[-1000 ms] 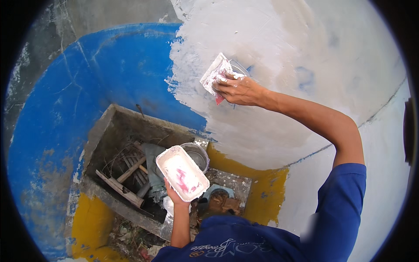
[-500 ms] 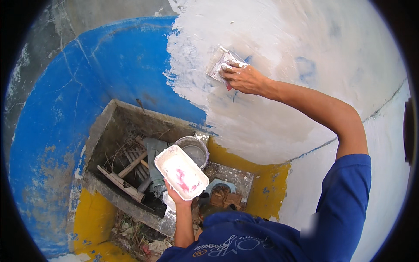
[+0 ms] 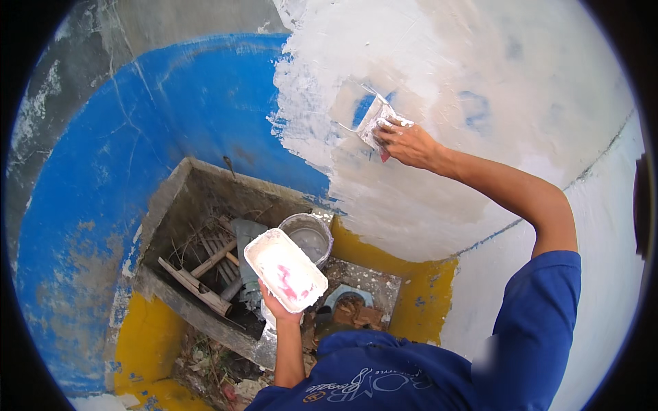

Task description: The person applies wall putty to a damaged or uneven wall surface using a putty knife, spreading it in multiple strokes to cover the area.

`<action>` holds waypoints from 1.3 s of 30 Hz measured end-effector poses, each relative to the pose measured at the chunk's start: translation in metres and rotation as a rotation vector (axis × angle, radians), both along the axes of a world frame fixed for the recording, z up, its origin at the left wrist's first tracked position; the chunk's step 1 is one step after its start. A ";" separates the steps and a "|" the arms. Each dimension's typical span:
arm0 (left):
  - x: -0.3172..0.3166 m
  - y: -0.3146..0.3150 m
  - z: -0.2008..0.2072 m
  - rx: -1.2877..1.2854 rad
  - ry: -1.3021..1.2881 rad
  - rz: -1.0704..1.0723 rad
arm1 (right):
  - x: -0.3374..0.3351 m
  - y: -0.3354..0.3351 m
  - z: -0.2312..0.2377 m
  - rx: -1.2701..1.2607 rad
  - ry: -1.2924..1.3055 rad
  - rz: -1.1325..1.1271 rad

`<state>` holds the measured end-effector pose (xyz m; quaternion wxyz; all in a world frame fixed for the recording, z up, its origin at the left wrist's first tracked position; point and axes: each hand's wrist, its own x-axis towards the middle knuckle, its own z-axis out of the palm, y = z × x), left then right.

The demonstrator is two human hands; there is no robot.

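My right hand (image 3: 406,140) is closed round a putty-smeared scraper (image 3: 374,122), a flat blade pressed against the wall. White putty covers its fingers. Under and beside the blade, the wall (image 3: 439,198) carries a pale coat, with a patch of blue (image 3: 362,109) showing through just left of the scraper. Lower down, my left hand (image 3: 276,305) grips a white rectangular tub (image 3: 284,269) from below and holds it tilted toward me. Inside the tub are whitish residue and a pink-red smear. Most of the left fingers are hidden behind the tub.
A concrete trough (image 3: 161,274) below holds sticks and wood pieces (image 3: 199,284) and a grey cloth. Just behind the tub stands a round bucket (image 3: 308,236). Bare blue wall (image 3: 205,89) lies left, yellow-painted wall (image 3: 425,294) low down. Broken bricks (image 3: 356,313) and debris lie beneath.
My right hand has moved the scraper right and slightly down along the wall and turned its blade more upright, uncovering a blue patch. My left hand and the tub have hardly moved.
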<state>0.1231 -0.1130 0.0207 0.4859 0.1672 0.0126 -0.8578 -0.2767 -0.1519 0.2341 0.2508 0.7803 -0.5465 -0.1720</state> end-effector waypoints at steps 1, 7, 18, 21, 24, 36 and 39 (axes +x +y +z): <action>0.001 0.000 -0.001 0.011 -0.010 -0.002 | 0.003 0.004 0.003 0.015 0.015 0.016; 0.005 -0.001 -0.004 0.045 -0.023 0.024 | 0.038 0.037 0.006 -0.303 -0.365 0.025; 0.010 -0.013 -0.006 -0.105 -0.090 -0.109 | 0.148 0.032 -0.124 -0.870 -2.876 -0.571; 0.008 -0.013 0.002 -0.117 -0.111 -0.118 | 0.141 0.001 -0.130 -0.864 -2.898 -0.572; 0.008 -0.015 0.001 -0.072 -0.075 -0.141 | 0.134 -0.020 -0.117 -0.937 -2.878 -0.554; 0.005 -0.019 -0.009 -0.080 -0.048 -0.142 | 0.126 -0.049 -0.073 -1.279 -2.846 -0.537; 0.005 -0.019 -0.006 -0.126 -0.032 -0.163 | 0.125 -0.039 -0.042 -1.156 -2.872 -0.552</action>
